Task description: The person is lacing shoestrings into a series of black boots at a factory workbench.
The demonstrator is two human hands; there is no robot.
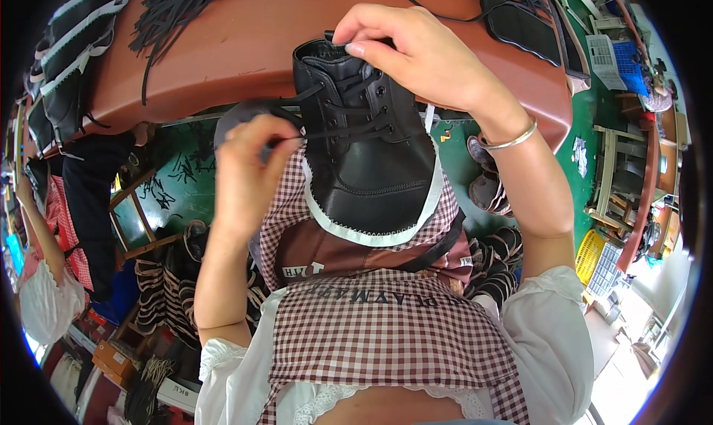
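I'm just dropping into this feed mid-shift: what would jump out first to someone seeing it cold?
Dead centre, a black leather shoe upper with a white zigzag edge rests on the person's checked apron. The right hand grips its collar at the top, while the left hand pinches a black lace drawn sideways from the eyelets. Behind it lies a reddish-brown table with a bundle of black laces at its far edge.

A black leather shoe upper (368, 158) with a white serrated edge is resting on the lap, toe toward the person, collar at the counter edge. A black lace (327, 132) is running through its eyelets, pulled taut leftward.
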